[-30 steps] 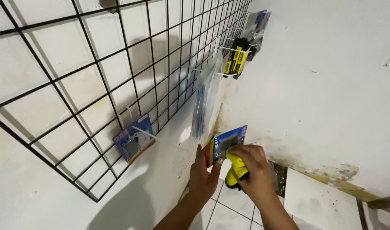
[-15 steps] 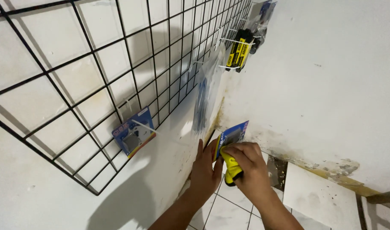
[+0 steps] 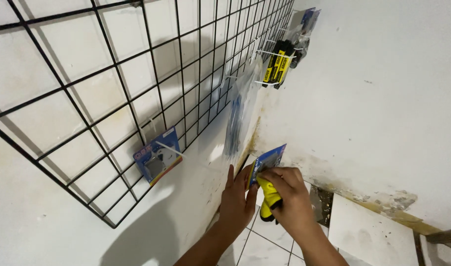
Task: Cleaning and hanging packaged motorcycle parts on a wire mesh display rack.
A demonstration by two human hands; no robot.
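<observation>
**Two hands on a carded yellow tool below a wire grid wall**

Far left: black wire grid panel [image 3: 137, 98], thin metal rods in square cells, fixed slantwise over a white painted wall [image 3: 363, 98], matte, with stains and flaking paint low down. On the grid's lower part, a small blue-edged blister card pack [image 3: 156, 160] on a white wire hook, well left of the fingers. Next right, a long clear plastic bag with a blue item inside [image 3: 240, 118], glossy and crinkled, hanging just above the left fingertips. Up top, well above both hands, yellow-and-black packaged tools [image 3: 277, 69] on white hooks.

Left hand [image 3: 238, 202]: flat and open, fingers straight, pointing up, palm side against the back of the blue printed card with yellow-handled tool [image 3: 266, 170]. Fingertips sit at the card's left edge.

Right hand [image 3: 287, 202]: fingers curled shut around the tool's yellow-and-black plastic handle, thumb and forefinger pinching the card's lower part. The card sticks out above the right fingers, tilted, between the two hands; handle bottom pokes out under the knuckles.

Below the hands: white glazed floor tiles [image 3: 368, 236], smooth, dark grout lines.
</observation>
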